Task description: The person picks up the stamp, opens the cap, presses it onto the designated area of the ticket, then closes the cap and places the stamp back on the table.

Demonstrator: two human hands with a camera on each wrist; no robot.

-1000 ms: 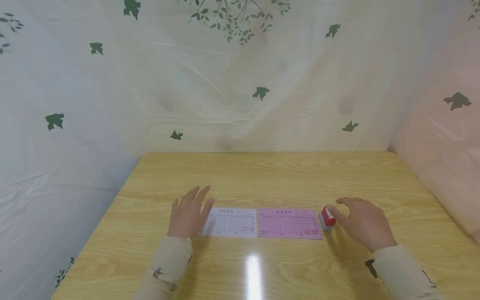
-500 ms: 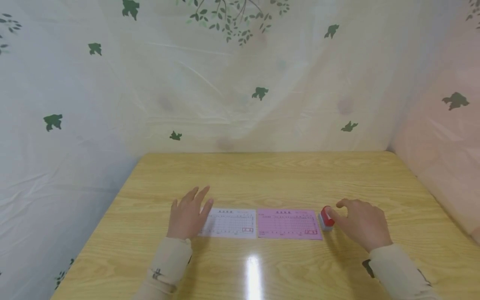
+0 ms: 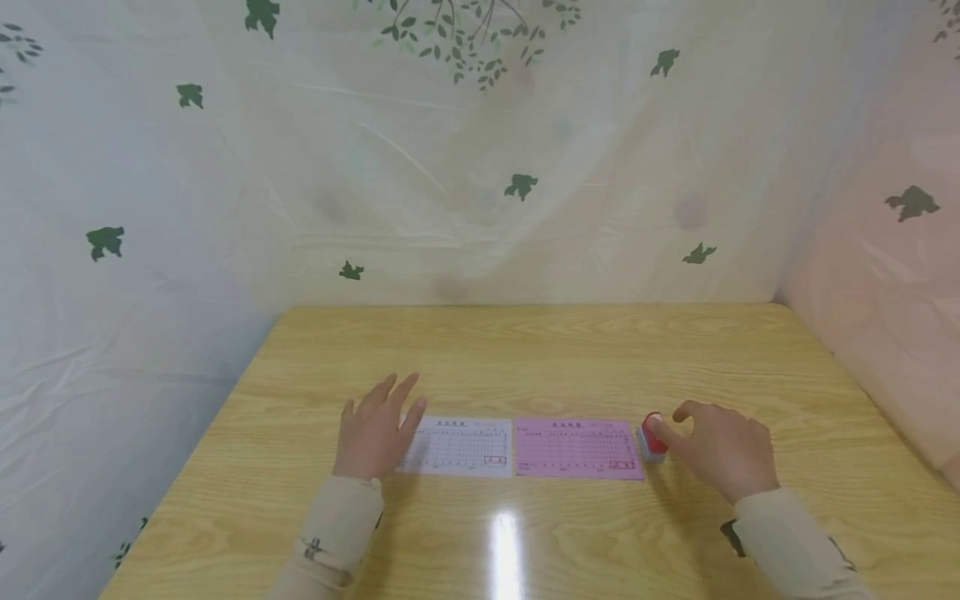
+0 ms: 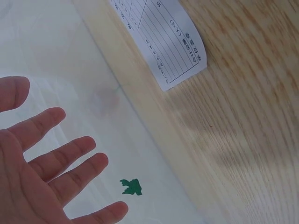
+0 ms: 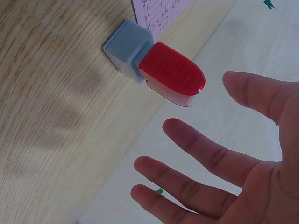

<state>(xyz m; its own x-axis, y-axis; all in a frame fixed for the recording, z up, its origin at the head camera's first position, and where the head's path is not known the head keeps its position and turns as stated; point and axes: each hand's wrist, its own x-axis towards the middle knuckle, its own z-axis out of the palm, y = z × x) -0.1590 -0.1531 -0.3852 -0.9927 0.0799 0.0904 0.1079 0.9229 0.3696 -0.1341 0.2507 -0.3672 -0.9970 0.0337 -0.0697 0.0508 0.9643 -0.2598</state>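
Note:
A stamp with a red handle and grey base (image 5: 173, 72) stands upright on the table, just right of a pink printed form (image 3: 577, 448). My right hand (image 3: 727, 450) hovers beside the stamp, fingers spread and nothing held; in the right wrist view the thumb and fingers are apart from the red handle. Left of the pink form lies a white printed form (image 3: 465, 447), its left end hidden behind my left hand (image 3: 375, 429). That hand is held over the table with fingers spread; the left wrist view shows it empty, with the white form (image 4: 168, 46) beyond it.
Both forms lie side by side on a wooden table (image 3: 525, 358), each with a small red box printed at its lower right. A pale curtain (image 3: 450, 167) with green bird and leaf prints hangs behind the table and along both sides.
My right hand has shifted very slightly to the left, toward the stamp. The left hand, both forms and the stamp stay where they were.

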